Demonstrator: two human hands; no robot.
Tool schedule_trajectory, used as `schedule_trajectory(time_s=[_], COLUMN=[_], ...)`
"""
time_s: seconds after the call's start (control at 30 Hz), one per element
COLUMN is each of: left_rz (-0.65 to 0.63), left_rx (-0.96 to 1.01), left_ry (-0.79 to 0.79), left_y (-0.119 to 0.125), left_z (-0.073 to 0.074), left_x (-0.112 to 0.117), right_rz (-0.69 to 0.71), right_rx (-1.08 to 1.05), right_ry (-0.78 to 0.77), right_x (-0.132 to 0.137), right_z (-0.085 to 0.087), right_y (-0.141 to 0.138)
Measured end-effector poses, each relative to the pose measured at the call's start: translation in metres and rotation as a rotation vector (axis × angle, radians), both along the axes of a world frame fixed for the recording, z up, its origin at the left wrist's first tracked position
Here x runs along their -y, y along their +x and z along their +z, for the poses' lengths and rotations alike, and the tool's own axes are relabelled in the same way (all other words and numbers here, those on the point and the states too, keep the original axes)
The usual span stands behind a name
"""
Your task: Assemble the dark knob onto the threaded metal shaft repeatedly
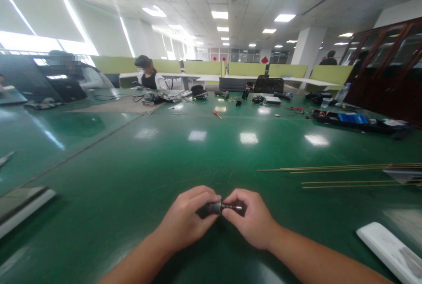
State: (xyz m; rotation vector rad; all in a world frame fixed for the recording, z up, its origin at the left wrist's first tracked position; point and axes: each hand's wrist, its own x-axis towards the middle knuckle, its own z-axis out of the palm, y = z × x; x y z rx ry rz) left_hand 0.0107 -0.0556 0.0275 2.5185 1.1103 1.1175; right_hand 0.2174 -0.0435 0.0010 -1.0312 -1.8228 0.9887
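Just above the green tabletop, my left hand (193, 213) is closed around a dark cylindrical part (215, 207) with a greyish end. A thin rod (234, 207) with a bright metal tip lies in line with that end and points right. My right hand (252, 216) pinches this rod between thumb and fingers, close against the cylinder. Whether the rod sits inside the cylinder or only touches it, I cannot tell. Much of the cylinder is hidden by my left fingers, and its exact kind does not show.
Thin brass-coloured rods (343, 168) lie at the right. A white object (389, 249) is at lower right, a white-edged flat one (26, 209) at left. Farther off are an orange-handled screwdriver (216, 113) and a black tray (329, 119) of tools. People (148, 75) sit beyond.
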Motion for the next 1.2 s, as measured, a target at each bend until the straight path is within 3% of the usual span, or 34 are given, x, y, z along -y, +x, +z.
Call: schedule_trajectory(time_s=[1.2], left_rz=[-0.014], left_rx=[-0.023], left_ry=[-0.004], left_y=[-0.0078], left_z=[-0.004], left_x=[-0.003], right_rz=[-0.022], right_rx=[0.007], right_ry=[-0.027], right_x=[0.0004], right_z=[0.0014], right_y=[0.0009])
